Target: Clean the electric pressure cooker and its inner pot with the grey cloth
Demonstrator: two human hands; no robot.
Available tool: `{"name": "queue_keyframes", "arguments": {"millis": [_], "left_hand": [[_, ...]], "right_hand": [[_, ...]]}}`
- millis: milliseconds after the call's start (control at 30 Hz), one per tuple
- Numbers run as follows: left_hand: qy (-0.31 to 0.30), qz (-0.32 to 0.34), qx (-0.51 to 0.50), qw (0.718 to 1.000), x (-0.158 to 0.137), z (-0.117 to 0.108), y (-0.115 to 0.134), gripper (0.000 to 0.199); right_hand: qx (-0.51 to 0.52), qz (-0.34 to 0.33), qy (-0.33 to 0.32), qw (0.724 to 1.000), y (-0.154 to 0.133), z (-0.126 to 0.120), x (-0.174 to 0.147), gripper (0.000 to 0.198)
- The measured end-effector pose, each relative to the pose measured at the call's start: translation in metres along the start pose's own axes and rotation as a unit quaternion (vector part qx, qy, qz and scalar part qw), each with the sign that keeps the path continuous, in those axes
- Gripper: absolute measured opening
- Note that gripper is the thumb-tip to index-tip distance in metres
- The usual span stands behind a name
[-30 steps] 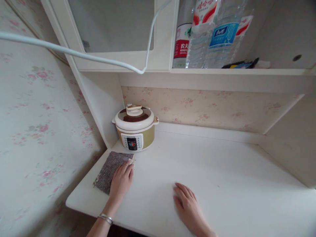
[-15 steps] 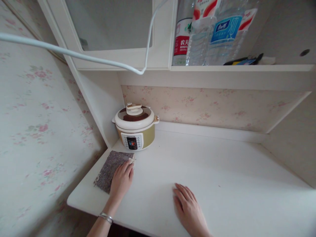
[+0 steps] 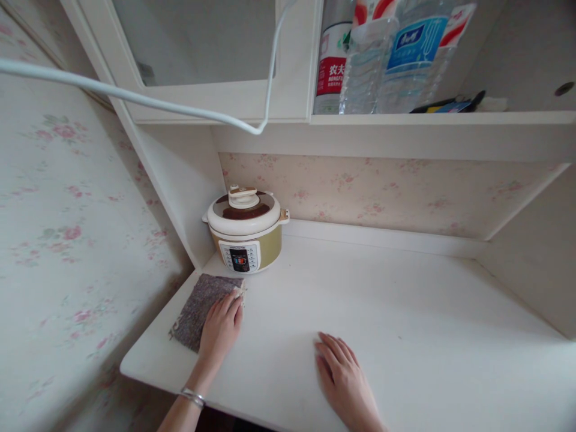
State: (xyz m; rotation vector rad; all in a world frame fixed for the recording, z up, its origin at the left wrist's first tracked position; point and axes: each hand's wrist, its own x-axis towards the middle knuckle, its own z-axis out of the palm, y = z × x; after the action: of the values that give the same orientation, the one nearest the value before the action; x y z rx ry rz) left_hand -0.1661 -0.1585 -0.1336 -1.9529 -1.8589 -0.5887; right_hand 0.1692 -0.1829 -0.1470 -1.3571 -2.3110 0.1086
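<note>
A folded grey-purple cloth (image 3: pixel 191 318) with frayed pale edges lies flat near the left end of the white tabletop. My left hand (image 3: pixel 221 324) rests palm down on its right part, fingers extended and lying over it, the fingertips by a whitish bit at the cloth's edge. To the right, my right hand (image 3: pixel 344 378) lies on the bare tabletop (image 3: pixel 342 288), holding nothing, its fingers stretched forward and slightly bent. Just behind the cloth stands a green and white electric pressure cooker (image 3: pixel 247 234) with its lid on and its control panel facing me.
A white cable (image 3: pixel 157 103) hangs across the upper left, in front of a cabinet door (image 3: pixel 189 99). Several plastic bottles (image 3: pixel 369 66) stand on the shelf (image 3: pixel 427 119) above, with small dark items (image 3: pixel 454 105) beside them. Floral wallpaper (image 3: pixel 67 240) covers the left wall.
The view has shifted very slightly. Both hands, the cloth and the cooker keep their places.
</note>
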Motion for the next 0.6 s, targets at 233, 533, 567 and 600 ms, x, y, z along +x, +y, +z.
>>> {"name": "queue_keyframes", "arguments": {"millis": [233, 533, 567, 600], "left_hand": [[0.001, 0.003, 0.006, 1.0, 0.0001, 0.0011, -0.0003, 0.032], [0.003, 0.0, 0.002, 1.0, -0.0002, 0.002, -0.0007, 0.031], [0.003, -0.001, 0.002, 1.0, -0.0001, 0.0021, -0.0007, 0.03], [0.002, 0.0, 0.002, 1.0, 0.0, 0.002, -0.0006, 0.03]], "right_hand": [[0.008, 0.001, 0.006, 1.0, -0.0002, -0.001, 0.0008, 0.03], [0.004, 0.001, 0.008, 1.0, 0.0005, 0.0004, 0.0007, 0.031], [0.004, 0.001, 0.007, 1.0, 0.0004, 0.0001, 0.0007, 0.031], [0.004, 0.001, 0.005, 1.0, 0.0003, -0.0002, 0.0008, 0.03]]}}
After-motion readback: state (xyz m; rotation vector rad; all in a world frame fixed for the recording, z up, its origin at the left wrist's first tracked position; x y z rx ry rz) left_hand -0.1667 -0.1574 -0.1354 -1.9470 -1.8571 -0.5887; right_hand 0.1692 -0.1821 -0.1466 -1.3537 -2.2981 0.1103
